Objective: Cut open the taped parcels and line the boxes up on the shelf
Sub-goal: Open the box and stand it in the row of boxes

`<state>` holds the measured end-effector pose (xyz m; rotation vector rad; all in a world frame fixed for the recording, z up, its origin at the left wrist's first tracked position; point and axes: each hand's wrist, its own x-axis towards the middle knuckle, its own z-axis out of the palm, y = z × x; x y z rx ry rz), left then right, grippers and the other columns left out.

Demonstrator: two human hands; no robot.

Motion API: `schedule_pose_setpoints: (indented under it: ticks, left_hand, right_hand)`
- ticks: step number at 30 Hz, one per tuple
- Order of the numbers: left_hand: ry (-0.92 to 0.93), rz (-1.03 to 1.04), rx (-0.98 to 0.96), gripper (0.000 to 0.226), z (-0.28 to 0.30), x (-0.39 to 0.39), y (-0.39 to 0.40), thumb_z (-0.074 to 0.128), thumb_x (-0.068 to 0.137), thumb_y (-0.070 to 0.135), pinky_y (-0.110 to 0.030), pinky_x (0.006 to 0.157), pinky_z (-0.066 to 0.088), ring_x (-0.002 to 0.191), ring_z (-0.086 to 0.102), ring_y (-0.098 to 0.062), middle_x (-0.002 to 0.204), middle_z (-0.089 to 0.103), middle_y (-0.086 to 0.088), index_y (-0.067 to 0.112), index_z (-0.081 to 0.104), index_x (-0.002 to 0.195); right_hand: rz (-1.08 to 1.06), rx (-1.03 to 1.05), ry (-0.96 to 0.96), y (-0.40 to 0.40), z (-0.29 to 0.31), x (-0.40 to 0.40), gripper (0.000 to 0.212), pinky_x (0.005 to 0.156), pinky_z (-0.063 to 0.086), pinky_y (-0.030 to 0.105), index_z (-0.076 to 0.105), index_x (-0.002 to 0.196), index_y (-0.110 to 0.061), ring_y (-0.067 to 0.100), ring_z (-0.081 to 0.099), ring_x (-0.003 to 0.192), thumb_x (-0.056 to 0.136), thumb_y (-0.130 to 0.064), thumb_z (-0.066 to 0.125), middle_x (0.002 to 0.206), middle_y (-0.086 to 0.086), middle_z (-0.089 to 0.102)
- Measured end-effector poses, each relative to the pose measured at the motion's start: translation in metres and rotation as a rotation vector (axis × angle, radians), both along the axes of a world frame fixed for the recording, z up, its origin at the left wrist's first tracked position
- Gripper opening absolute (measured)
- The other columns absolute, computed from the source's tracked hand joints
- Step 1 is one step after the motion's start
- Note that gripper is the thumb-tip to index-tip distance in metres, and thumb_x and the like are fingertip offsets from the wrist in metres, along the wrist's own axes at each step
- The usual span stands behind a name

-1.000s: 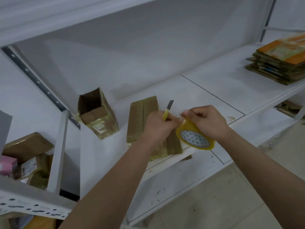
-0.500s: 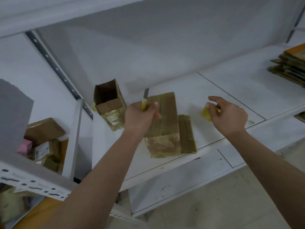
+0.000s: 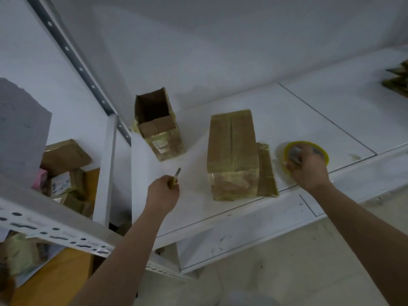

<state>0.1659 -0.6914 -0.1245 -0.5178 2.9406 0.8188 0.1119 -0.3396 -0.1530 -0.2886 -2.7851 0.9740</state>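
Head view, left to right. Far left, lower rack: pile of small parcels [image 3: 64,173], still taped as far as I can tell, count unclear, at least three, partly hidden by the upright. On the white shelf [image 3: 309,111]: one opened box [image 3: 157,127] standing upright with flaps up and apparently empty, near the back-left corner. Left hand [image 3: 162,195] is fisted around a box cutter [image 3: 175,178], blade tip poking up out of the fist, hovering over bare shelf between the opened box and the sealed one, touching neither. One taped parcel [image 3: 231,151] lies mid-shelf near the front edge, seam tape looks intact, so not cut yet. One flat taped piece [image 3: 266,171] lies right against its right side. Right hand [image 3: 308,166] rests on a yellow tape roll [image 3: 305,154] lying flat on the shelf, fingers curled over its rim; real grip or just touching, cannot tell. Far right edge: stack of flattened cartons [image 3: 397,80], mostly cropped.

Progress, my read: one box open and shelved, one parcel on the shelf left to cut, more waiting on the left rack. No line-up yet. Early stage.

Counts: opened box 1, sealed parcel on shelf 1, flat piece 1, cutter 1, tape roll 1.
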Motion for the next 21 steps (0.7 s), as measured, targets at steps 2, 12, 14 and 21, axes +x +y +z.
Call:
schedule_pose_setpoints:
  ticks: [2,12,14,21]
  left_hand:
    - [-0.086,-0.022,-0.037,0.020,-0.010,0.004,-0.004,0.049,0.098,0.018,-0.024,0.063,0.041,0.072,0.055,-0.017,0.088,0.060,-0.004,0.007,0.063,0.106]
    - [0.559,-0.546,0.235,0.030,0.059,0.002,0.061,0.055,0.099,0.015,-0.011,0.109,0.029,0.130,0.047,-0.009,0.134,0.058,-0.002,0.005,0.064,0.126]
    - [0.408,-0.670,0.216,0.038,0.058,0.003,0.069,0.054,0.099,0.016,-0.017,0.116,0.019,0.143,0.031,-0.017,0.146,0.046,-0.011,0.003,0.054,0.135]
    - [0.377,-0.818,0.174,0.050,0.047,-0.001,0.064,0.060,0.095,0.018,-0.008,0.113,0.007,0.149,0.015,-0.022,0.153,0.034,-0.012,0.006,0.046,0.141]
  right_hand:
    - [0.011,0.035,0.105,-0.005,0.012,0.003,0.052,0.100,0.041,0.049,0.053,0.130,0.002,0.044,0.053,0.116,0.086,-0.019,0.072,0.121,0.026,0.061]
    - [0.450,0.160,0.453,-0.087,0.076,0.041,0.036,0.097,0.046,0.044,0.070,0.121,-0.009,0.038,0.051,0.115,0.095,-0.029,0.053,0.126,0.010,0.066]
    - [0.472,0.252,0.410,-0.092,0.071,0.047,0.042,0.091,0.049,0.051,0.069,0.122,-0.010,0.040,0.052,0.116,0.096,-0.037,0.049,0.129,0.009,0.064]
    - [0.588,0.392,0.414,-0.078,0.063,0.051,0.063,0.086,0.054,0.053,0.063,0.129,-0.007,0.047,0.054,0.115,0.088,-0.052,0.046,0.134,0.015,0.060]
